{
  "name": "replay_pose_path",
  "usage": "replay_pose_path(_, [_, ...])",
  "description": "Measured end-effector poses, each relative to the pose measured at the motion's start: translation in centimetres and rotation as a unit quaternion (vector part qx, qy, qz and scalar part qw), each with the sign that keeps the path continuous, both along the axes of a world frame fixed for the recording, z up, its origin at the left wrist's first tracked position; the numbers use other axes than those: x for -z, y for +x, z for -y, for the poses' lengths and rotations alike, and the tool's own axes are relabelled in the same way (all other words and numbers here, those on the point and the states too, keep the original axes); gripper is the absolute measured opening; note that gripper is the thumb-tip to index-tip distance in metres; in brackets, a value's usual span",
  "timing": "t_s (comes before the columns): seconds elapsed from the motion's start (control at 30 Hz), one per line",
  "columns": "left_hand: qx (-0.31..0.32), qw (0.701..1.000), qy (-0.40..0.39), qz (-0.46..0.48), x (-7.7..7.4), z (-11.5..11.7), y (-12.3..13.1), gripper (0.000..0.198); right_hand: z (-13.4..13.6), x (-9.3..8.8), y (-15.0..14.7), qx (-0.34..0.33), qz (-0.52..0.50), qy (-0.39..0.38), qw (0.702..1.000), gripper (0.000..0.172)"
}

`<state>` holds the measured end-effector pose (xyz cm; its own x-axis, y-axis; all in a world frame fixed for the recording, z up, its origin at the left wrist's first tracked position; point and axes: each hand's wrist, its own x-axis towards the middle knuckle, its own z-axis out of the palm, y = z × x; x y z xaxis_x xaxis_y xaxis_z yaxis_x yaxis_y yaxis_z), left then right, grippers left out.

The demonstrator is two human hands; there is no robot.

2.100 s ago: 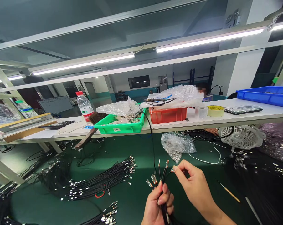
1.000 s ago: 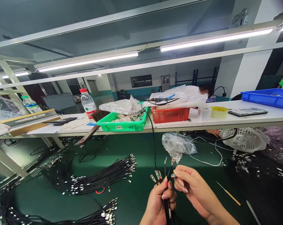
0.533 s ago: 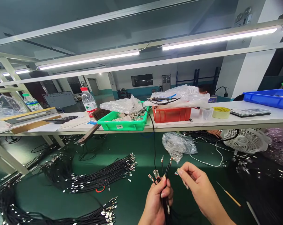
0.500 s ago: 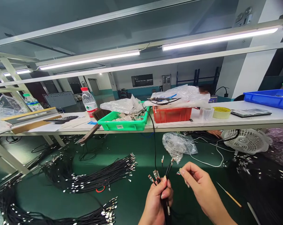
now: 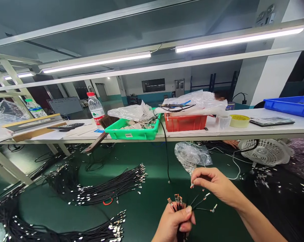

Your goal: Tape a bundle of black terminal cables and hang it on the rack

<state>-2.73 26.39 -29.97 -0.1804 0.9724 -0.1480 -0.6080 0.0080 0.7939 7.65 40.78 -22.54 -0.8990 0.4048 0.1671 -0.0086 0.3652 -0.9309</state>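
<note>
My left hand point(image 5: 176, 222) is closed around a small bundle of black wires point(image 5: 176, 203) with metal terminals at their tips, low in the middle of the view. My right hand point(image 5: 214, 184) hovers just above and to the right, thumb and forefinger pinched on a small metal terminal point(image 5: 192, 185). Two or three thin wires point(image 5: 204, 201) fan out to the right from the bundle under my right hand. Both hands are above the green mat point(image 5: 152, 161).
Bundles of black terminated wires point(image 5: 109, 190) lie on the mat at left. A clear bag of terminals point(image 5: 191, 155) and a white fan point(image 5: 265, 152) sit behind my hands. The white shelf point(image 5: 66, 136) carries a green tray point(image 5: 131, 129), red tray point(image 5: 186, 122), bottle point(image 5: 96, 107), tape roll point(image 5: 239, 120).
My left hand dropped lower with the bundle and tilted it. My right hand lifted and moved over the wire ends, still pinching. A few wires now splay out to the right.
</note>
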Motion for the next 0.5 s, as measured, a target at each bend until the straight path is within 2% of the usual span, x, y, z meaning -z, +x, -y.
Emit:
replay_pose_path(0.13, [0.045,0.998,0.048,0.025,0.1,0.1,0.0,0.039,0.5,0.4,-0.3,0.038,0.02,0.037,0.998,0.029])
replay_pose_path(0.23, [0.049,0.996,0.066,0.037,0.6,0.2,-0.3,0.041,0.8,0.5,-0.5,0.045,0.038,0.021,0.998,0.032])
replay_pose_path(0.3, [0.063,0.994,0.078,0.043,1.1,0.2,-0.5,0.041,1.0,0.5,-0.5,0.025,0.047,-0.031,0.998,0.033])
replay_pose_path(0.37, [0.08,0.992,0.086,0.041,1.6,0.2,-0.8,0.042,1.1,0.4,-0.4,-0.021,0.048,-0.118,0.992,0.034])
replay_pose_path(0.5, [0.075,0.992,0.09,0.041,2.5,0.2,-1.3,0.045,1.6,0.7,-0.6,-0.104,0.032,-0.301,0.947,0.037])
